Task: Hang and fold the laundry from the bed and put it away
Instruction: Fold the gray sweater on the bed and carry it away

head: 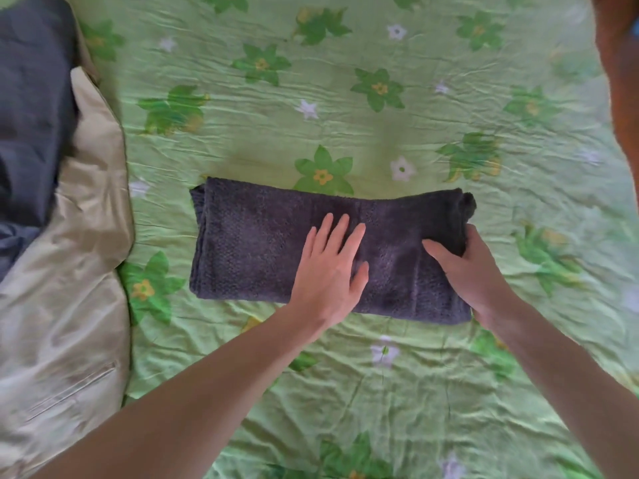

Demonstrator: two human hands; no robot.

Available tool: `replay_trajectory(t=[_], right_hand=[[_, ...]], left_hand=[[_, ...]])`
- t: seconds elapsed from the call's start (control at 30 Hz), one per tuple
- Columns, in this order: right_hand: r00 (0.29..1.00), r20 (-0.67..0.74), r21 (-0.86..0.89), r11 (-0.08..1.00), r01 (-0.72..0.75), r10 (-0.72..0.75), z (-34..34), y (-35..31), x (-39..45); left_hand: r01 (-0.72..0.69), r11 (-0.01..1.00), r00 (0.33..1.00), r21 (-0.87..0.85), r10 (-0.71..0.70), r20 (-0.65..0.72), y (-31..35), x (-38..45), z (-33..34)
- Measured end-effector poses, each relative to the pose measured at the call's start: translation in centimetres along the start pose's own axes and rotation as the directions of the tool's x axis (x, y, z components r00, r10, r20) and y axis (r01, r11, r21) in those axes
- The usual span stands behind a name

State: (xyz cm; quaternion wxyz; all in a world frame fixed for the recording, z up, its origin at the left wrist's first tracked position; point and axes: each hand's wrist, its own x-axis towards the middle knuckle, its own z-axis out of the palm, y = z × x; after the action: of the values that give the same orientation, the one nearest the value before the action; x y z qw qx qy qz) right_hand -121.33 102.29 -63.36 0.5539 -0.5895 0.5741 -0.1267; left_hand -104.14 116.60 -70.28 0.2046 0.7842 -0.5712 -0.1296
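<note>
A dark grey towel (pixel 249 243), folded into a long strip, lies across the middle of the bed. My left hand (pixel 330 271) rests flat on its centre with the fingers straight and spread. At the towel's right end, my right hand (pixel 473 271) grips the edge, thumb on top and fingers curled under the cloth.
The bed wears a green sheet with flower print (pixel 380 126). A beige pillow or cover (pixel 65 271) lies along the left side, with a dark blue garment (pixel 31 108) on top of it at the upper left. A brown object (pixel 622 81) stands at the right edge.
</note>
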Motion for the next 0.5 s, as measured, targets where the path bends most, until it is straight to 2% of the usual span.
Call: replay_trajectory(t=[0.07,0.13,0.17,0.23,0.3,0.33,0.37,0.4,0.5], right_hand=[[0.996,-0.056,-0.100,0.993,0.069,-0.074,1.1,-1.6,-1.7],[0.989,-0.060,-0.138,0.983,0.123,-0.132,2.5,-3.2,-3.5],[0.987,-0.046,-0.118,0.982,0.146,-0.152,3.2,-3.9,-4.3],[0.986,0.029,-0.031,0.985,0.167,-0.166,4.9,-5.4,-5.8],[0.979,0.113,0.070,0.985,0.160,-0.167,6.7,-6.6,-7.1],[0.976,0.146,0.118,0.983,0.143,-0.160,7.7,-7.1,-7.6],[0.974,0.173,0.152,0.981,0.122,-0.148,8.6,-7.5,-8.0],[0.971,0.196,0.164,0.981,0.108,-0.139,9.5,-7.8,-8.4],[0.929,0.325,0.132,0.981,0.143,-0.179,12.1,-8.1,-9.4]], left_hand=[[0.003,0.972,0.998,-0.236,-0.018,-0.063,1.6,-0.3,-1.3],[0.075,0.868,0.993,-0.490,-0.108,-0.039,3.3,-0.7,-2.9],[0.138,0.773,0.987,-0.620,-0.157,0.024,4.0,-0.8,-3.7],[0.214,0.510,0.971,-0.833,-0.207,0.123,5.2,-0.6,-6.1],[0.259,0.241,0.941,-0.935,-0.281,0.188,5.0,-0.3,-8.7],[0.304,0.156,0.915,-0.940,-0.322,0.243,4.4,-0.1,-10.0],[0.343,0.118,0.894,-0.932,-0.345,0.285,3.3,-0.1,-11.1],[0.374,0.133,0.882,-0.918,-0.357,0.307,2.2,-0.2,-12.1],[0.419,0.256,0.864,-0.871,-0.408,0.296,-1.7,-1.0,-13.5]])
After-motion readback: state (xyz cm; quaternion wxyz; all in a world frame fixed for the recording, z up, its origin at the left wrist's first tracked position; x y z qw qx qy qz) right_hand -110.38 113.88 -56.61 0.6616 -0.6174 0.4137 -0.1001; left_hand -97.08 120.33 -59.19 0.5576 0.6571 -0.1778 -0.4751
